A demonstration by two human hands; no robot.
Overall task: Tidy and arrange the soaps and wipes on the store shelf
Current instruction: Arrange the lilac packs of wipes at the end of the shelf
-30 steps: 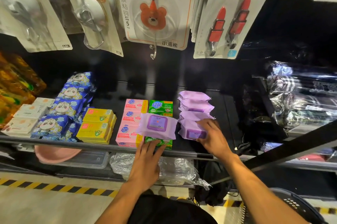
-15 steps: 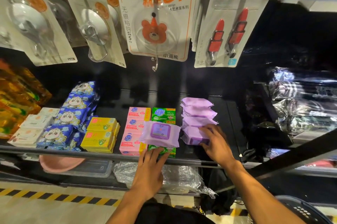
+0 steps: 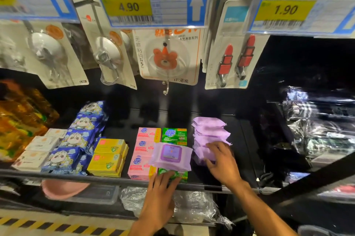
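A row of purple wipes packs (image 3: pixel 209 134) runs front to back on the black shelf (image 3: pixel 107 179). My right hand (image 3: pixel 221 164) rests with spread fingers on the front packs of that row. One loose purple wipes pack (image 3: pixel 172 156) lies askew on top of the pink soap boxes (image 3: pixel 143 152) and the green soap boxes (image 3: pixel 174 136). My left hand (image 3: pixel 163 187) touches the front green soap box (image 3: pixel 177 175) with straight fingers, just below the loose pack.
Yellow soap boxes (image 3: pixel 109 157), blue panda wipes packs (image 3: pixel 76 139), white soap boxes (image 3: pixel 38 149) and orange packs (image 3: pixel 19 120) fill the left. Hook cards (image 3: pixel 169 59) and price tags (image 3: pixel 151 1) hang above. Black wrapped goods (image 3: pixel 317 130) sit right. A pink basin (image 3: pixel 63 189) lies below.
The view has tilted upward, so price tags now show at the top. Both hands stay at about the same spots on the green soap box and the purple packs.
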